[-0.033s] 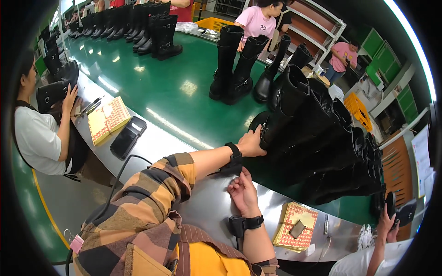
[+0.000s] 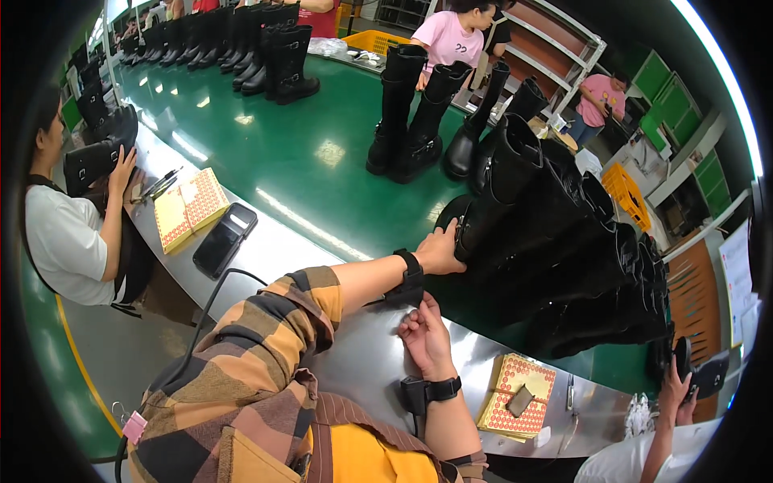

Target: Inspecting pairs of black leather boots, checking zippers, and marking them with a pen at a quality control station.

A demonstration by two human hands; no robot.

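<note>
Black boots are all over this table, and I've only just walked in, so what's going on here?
The wearer's left hand is touching a black boot at the edge of a crowded cluster of boots on the green table. The right hand is near the left wrist, fingers curled; whether it holds anything is unclear. At the left, a co-worker has a hand on a buckled boot.

This is a factory floor for footwear: rows of black boots (image 2: 515, 173) stand on a long green belt (image 2: 314, 189) with a metal edge (image 2: 278, 245), people (image 2: 444, 40) are at both its sides, and yellow crates (image 2: 626, 196), a rack (image 2: 538, 50) and a tube light (image 2: 729, 80) show beyond.
</note>
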